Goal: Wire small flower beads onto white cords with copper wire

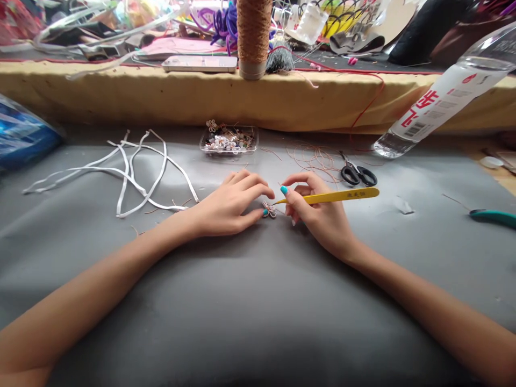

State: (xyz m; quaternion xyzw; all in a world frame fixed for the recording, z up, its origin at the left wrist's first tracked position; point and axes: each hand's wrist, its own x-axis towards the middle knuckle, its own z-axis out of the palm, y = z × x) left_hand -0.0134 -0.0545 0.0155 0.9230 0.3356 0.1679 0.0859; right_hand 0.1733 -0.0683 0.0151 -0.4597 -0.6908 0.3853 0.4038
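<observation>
Between the two hands, a small white-and-pink looped cord flower (270, 210) lies on the grey mat. My left hand (236, 207) holds it at its left side, the thumb pressing on a loop and the index finger bent above it. Yellow tweezers (342, 195) are gripped in my right hand (318, 207), between thumb and fingers. Their thin tips point left and meet the flower near its middle. A fine thread (279, 206) runs from the flower toward the right hand's fingers; its far end is hidden there.
Behind the hands sits a clear plastic box (229, 153) of small flower pieces. White cords (161, 166) sprawl at left. Black scissors (358, 174) and loose copper-coloured thread (312, 158) lie at right, near a tilted water bottle (437, 99). A thread spool (253, 37) stands on the cluttered ledge.
</observation>
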